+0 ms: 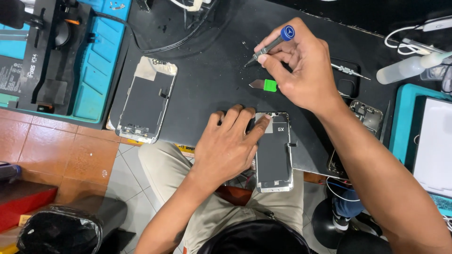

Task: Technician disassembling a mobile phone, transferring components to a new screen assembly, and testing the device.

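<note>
A black mat (212, 80) covers the bench, with a blue tray (101, 70) at its left holding a black jig (52, 51), a white squeeze bottle (405, 69) and cables at the right, and a teal pad (400, 127) under a white sheet at the far right. Two phone screens lie face down: one (147, 99) alone to the left, well apart from the hands, and one (274, 153) at the mat's near edge, overhanging the lap. A phone frame (367, 115) shows partly behind the right forearm, which hides most of it. One green-handled pry blade (263, 85) lies between the hands, and one spare driver (349, 71) lies beyond the right hand. The left hand (226, 148) lies palm down, fingers spread, pressing the near screen's top left corner. The right hand (301, 70) hovers above, fingers pinched shut on a blue-capped screwdriver (269, 45), its tip slanted down-left, clear of the mat.
</note>
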